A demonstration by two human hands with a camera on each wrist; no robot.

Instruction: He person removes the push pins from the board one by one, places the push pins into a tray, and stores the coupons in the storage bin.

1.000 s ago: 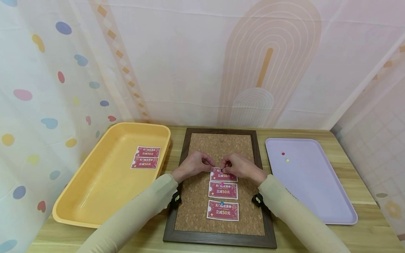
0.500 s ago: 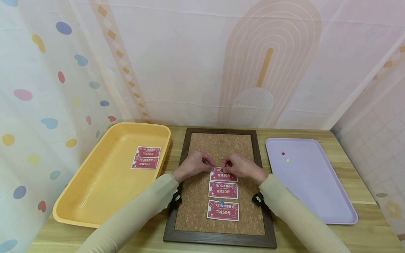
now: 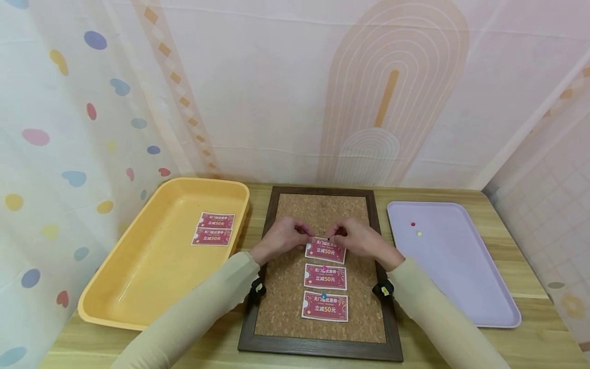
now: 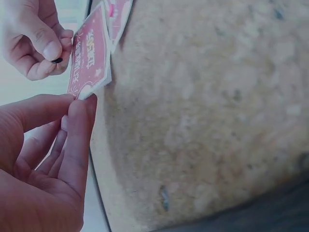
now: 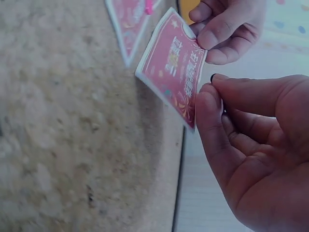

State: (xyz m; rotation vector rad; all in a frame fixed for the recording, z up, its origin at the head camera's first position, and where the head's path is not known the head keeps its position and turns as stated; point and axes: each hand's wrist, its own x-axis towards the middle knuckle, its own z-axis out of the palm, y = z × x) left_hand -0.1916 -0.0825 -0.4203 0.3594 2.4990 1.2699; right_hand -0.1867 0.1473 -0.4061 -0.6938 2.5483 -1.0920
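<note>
My left hand [image 3: 285, 237] pinches the upper left corner of a red coupon [image 3: 324, 251] between thumb and fingertips. This coupon is slightly tilted over the corkboard [image 3: 283, 312], its near edge lifted in the wrist views. At its upper right edge, my right hand [image 3: 359, 240] pinches a black-headed pushpin [image 4: 57, 61] between thumb and forefinger; the pin's head also shows in the right wrist view above the fingertips [image 5: 207, 94]. Below, a second coupon [image 3: 325, 281] carries a pink pushpin [image 3: 324, 268]. The lowest coupon [image 3: 324, 310] has a blue pushpin [image 3: 324, 295] at its top.
On the left stands a yellow tray [image 3: 138, 287] with two more coupons [image 3: 214, 228] inside. To the right lies a lilac tray [image 3: 461, 277] holding a red pushpin [image 3: 413, 224] and a yellow pushpin [image 3: 419, 233]. A dark wooden frame [image 3: 322, 348] borders the corkboard.
The top coupon has shifted slightly up the board and turned a little, its face now more exposed. My right hand has moved a little right and away, still pinching the black pushpin.
</note>
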